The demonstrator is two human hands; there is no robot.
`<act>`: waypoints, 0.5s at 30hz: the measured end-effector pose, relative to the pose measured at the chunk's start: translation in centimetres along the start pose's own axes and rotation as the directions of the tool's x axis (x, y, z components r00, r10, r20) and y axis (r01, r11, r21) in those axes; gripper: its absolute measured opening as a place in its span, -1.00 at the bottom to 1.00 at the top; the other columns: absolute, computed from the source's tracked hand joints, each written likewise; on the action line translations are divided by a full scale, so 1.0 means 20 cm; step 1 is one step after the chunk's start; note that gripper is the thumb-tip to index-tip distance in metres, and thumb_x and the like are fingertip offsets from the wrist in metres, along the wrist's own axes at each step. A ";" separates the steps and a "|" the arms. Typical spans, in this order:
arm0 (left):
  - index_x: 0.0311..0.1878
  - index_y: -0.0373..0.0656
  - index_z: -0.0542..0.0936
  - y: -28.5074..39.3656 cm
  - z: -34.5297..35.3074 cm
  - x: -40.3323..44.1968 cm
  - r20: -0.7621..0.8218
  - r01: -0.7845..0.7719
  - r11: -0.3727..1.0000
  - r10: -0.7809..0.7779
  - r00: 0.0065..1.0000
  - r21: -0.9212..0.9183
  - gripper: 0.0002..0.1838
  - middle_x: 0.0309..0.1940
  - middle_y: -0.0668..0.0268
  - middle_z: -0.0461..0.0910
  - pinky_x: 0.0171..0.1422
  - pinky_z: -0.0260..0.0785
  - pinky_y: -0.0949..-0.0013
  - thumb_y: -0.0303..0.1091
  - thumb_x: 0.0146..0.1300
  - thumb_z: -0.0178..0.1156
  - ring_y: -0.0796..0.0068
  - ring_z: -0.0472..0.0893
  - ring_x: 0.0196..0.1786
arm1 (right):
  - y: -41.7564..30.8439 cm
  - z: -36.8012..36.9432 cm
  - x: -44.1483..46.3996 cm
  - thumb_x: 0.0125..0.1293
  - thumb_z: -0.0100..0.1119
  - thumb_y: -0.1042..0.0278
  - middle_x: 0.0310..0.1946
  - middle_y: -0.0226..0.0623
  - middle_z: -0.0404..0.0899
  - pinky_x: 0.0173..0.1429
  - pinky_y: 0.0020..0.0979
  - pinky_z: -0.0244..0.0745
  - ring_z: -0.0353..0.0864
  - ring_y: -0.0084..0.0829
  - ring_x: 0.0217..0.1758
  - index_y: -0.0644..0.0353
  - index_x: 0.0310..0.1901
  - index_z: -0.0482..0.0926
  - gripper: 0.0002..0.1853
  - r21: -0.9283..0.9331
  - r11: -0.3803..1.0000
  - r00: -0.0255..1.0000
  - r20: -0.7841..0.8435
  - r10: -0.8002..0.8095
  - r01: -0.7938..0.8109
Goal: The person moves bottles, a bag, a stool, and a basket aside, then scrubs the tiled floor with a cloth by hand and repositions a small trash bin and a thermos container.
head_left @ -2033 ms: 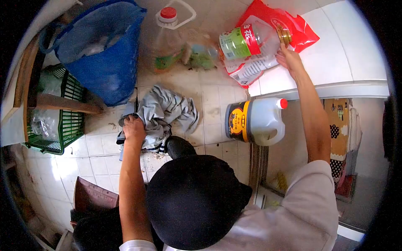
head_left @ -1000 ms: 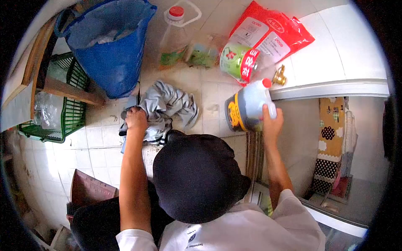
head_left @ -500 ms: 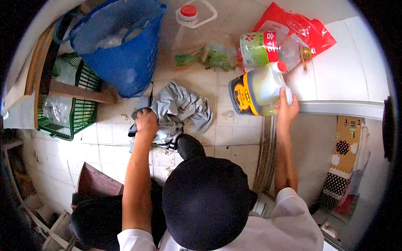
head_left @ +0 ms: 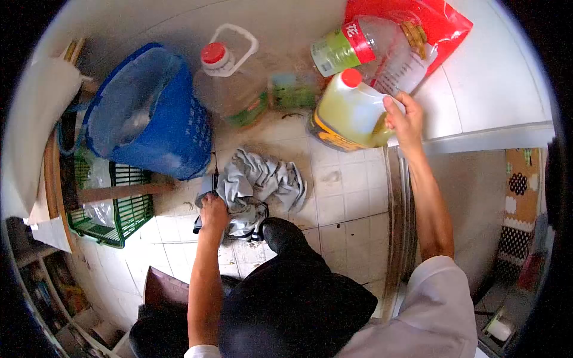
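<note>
My right hand (head_left: pixel 404 121) is closed around the handle of a plastic jug (head_left: pixel 352 113) of yellowish liquid with a red cap and a black-and-orange label. The jug is close beside a clear bottle (head_left: pixel 346 48) with a green-and-red label, partly overlapping it in view. Low over the tiled floor, my left hand (head_left: pixel 213 213) is closed on the left edge of a crumpled grey garment (head_left: pixel 256 179); its fingertips are partly hidden. The garment lies in folds near my dark shoe.
Left of the garment stand a blue bucket (head_left: pixel 161 125) and a green plastic basket (head_left: pixel 132 209) under a wooden bar. A big clear jug (head_left: pixel 230 89) with a red cap is at the back, and a red bag (head_left: pixel 444 30) lies behind the bottles. A door track (head_left: pixel 395 227) runs on the right.
The view has shifted, showing more of the back wall. The held jug has tipped so its label faces lower. My left hand stays on the garment.
</note>
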State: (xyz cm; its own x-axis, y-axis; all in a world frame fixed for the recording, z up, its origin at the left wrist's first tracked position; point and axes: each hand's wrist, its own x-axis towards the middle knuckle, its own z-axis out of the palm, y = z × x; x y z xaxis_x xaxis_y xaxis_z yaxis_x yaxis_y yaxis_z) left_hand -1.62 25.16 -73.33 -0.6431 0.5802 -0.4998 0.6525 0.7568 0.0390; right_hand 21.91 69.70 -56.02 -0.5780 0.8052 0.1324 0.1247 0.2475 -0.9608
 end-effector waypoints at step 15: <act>-0.02 -0.29 0.65 0.02 -0.06 -0.02 0.036 -0.020 1.000 0.020 0.999 -0.001 -0.63 0.21 -0.07 0.45 0.20 0.55 -0.02 -0.48 0.04 0.34 -0.20 0.49 0.26 | 0.11 0.09 0.16 0.47 0.18 0.14 -0.51 -0.44 0.49 -0.19 -0.45 0.36 0.42 -0.61 -0.33 0.28 -0.39 0.56 -0.64 -0.214 0.931 0.950 -0.038 -0.309 0.294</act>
State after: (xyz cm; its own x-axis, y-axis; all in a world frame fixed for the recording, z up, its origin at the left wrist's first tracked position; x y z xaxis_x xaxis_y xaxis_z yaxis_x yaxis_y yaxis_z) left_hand -1.69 25.57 -72.09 -0.6149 0.5843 -0.5297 0.6652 0.7450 0.0497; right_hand 18.91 71.76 -58.18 -0.5573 0.7091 0.4319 0.1189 0.5830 -0.8037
